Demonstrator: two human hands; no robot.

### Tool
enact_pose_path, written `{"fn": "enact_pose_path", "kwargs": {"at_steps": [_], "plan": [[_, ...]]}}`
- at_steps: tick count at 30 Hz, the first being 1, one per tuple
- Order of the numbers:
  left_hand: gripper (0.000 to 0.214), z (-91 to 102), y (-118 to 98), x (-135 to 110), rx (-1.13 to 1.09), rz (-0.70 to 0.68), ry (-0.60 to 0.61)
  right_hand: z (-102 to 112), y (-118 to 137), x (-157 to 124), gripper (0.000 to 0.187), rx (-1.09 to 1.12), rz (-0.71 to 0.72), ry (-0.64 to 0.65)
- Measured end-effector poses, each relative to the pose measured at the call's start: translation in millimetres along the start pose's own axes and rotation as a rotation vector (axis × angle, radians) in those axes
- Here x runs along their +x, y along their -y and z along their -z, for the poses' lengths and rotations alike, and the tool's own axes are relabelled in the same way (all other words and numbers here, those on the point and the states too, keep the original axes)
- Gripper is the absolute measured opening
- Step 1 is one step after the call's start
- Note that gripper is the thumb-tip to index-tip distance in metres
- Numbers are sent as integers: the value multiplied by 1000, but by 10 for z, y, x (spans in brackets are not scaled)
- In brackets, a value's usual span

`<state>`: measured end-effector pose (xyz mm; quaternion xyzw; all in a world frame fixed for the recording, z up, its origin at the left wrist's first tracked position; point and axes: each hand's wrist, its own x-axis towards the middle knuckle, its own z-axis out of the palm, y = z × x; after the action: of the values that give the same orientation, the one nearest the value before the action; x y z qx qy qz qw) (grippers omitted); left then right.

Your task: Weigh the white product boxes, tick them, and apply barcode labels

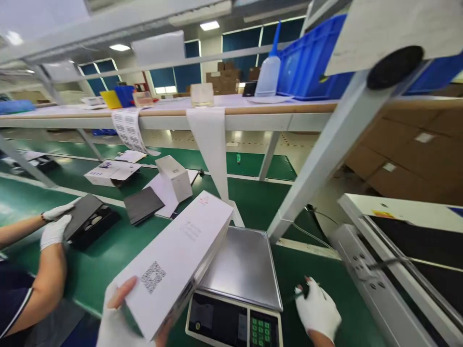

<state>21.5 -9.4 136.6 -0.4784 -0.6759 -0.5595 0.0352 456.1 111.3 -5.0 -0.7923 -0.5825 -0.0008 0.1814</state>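
A long white box (181, 246) with a QR code and small print on its face is tilted in my left hand (119, 313). That white-gloved hand, some fingertips bare, grips the box's near end. The box hangs over the left part of a digital weighing scale (242, 270), which has a metal pan and green keys. Whether box and pan touch, I cannot tell. To the scale's right, my right hand (318, 308), also gloved, is closed with its fingers curled. A dark, blurred thing shows at its fingertips, too unclear to name.
A co-worker's gloved hands (56, 231) handle a black box (94, 221) at left. White cartons (175, 178) and a black panel (143, 205) lie on the green bench. A slanted metal post (307, 149) stands behind the scale. Conveyor-like equipment (405, 260) is at right.
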Motion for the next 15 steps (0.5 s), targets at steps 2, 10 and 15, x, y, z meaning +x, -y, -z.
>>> {"fn": "enact_pose_path", "kwargs": {"at_steps": [2, 10, 15], "plan": [[94, -257, -224, -149, 30, -109, 97, -74, -19, -21, 26, -15, 10, -21], [70, -579, -326, -280, -289, 418, 452, -291, -235, -165, 34, 199, 52, -27], [58, -672, 685, -451, 147, 802, 566, -299, -264, -169, 36, 361, -68, 4]]}}
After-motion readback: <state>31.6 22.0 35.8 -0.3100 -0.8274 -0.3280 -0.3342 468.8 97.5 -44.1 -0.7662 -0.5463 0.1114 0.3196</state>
